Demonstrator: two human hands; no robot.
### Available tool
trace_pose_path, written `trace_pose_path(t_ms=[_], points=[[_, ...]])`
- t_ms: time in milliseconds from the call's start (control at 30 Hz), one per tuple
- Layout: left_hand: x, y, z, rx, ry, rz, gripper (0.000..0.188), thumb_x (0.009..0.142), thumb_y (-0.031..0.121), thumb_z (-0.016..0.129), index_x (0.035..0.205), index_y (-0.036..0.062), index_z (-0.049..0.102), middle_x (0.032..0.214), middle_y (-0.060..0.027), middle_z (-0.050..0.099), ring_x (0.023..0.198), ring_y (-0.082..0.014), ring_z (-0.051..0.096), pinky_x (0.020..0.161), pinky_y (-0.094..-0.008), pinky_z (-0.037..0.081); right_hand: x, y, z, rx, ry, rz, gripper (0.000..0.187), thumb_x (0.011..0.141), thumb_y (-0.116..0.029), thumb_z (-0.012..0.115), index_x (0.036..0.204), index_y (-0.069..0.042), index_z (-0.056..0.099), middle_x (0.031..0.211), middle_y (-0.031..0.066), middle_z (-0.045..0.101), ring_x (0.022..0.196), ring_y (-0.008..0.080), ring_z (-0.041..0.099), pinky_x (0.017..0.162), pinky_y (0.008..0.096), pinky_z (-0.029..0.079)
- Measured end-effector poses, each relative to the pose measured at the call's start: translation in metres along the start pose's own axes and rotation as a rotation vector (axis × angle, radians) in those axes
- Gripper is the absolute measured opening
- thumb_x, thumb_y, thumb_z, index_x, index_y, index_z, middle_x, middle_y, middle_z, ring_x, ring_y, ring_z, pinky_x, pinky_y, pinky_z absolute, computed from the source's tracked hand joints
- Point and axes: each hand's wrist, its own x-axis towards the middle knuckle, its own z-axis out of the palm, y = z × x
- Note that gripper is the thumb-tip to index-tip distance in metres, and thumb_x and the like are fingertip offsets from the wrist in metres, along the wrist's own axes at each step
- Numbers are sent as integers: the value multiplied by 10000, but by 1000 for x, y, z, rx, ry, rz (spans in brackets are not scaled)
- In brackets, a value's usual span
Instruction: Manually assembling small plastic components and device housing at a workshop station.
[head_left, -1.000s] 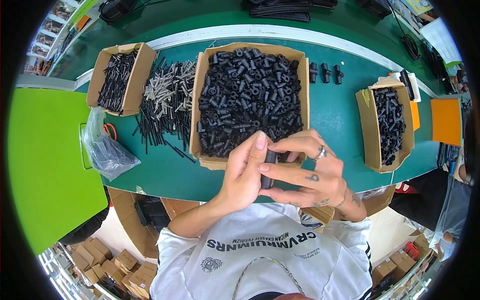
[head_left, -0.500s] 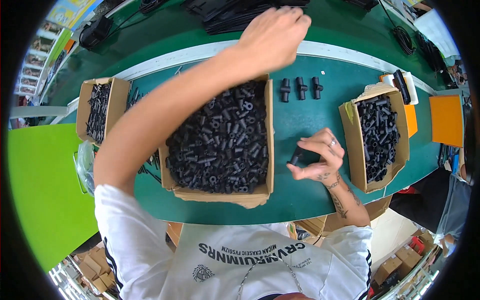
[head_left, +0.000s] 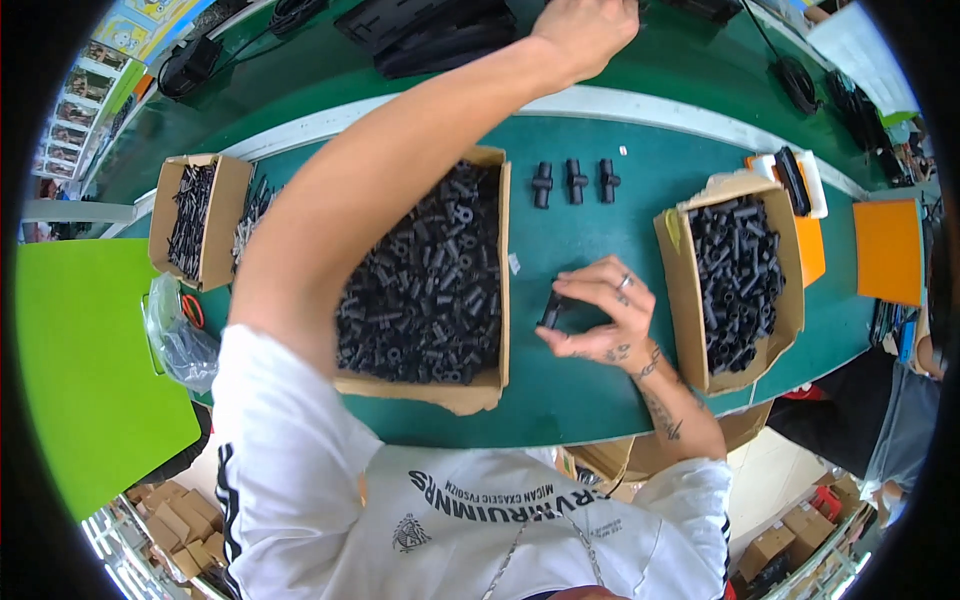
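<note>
My right hand [head_left: 605, 315] pinches a short black plastic tube [head_left: 551, 309] between thumb and fingers, just above the green table. Far out at the top edge, my left hand [head_left: 588, 38] reaches over the back ledge with fingers bent down; their tips are hidden. My left forearm crosses a large cardboard box [head_left: 503, 290] full of small black plastic fittings [head_left: 430, 300], covering part of it. Three black T-shaped connectors [head_left: 577, 182] lie in a row beyond my right hand. To its right stands a cardboard box [head_left: 690, 330] of black tubes [head_left: 738, 280].
At the far left, a smaller box [head_left: 225, 225] holds thin dark pieces. A clear plastic bag [head_left: 180, 335] and orange-handled scissors [head_left: 192, 311] lie below it. Flat black parts [head_left: 430, 40] are stacked on the back ledge. An orange bin [head_left: 888, 250] is at the right.
My left hand has gone farther out and to the right over the back ledge. My right hand keeps its hold on the tube. The whole view has shifted slightly.
</note>
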Motion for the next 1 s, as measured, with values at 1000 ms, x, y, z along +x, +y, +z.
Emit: trace_pose_path(t_ms=[1000], points=[[-402,162,-157,-665,89,-801,432,851,-21,676,1261,-66,548,1193,-158,573,1015,-244,579,847,-298,479,-70,-120,-78,-116,-346,87,445,511,-183,899,888,-3,743,1007,205,717,765,262,681,643,314,547]])
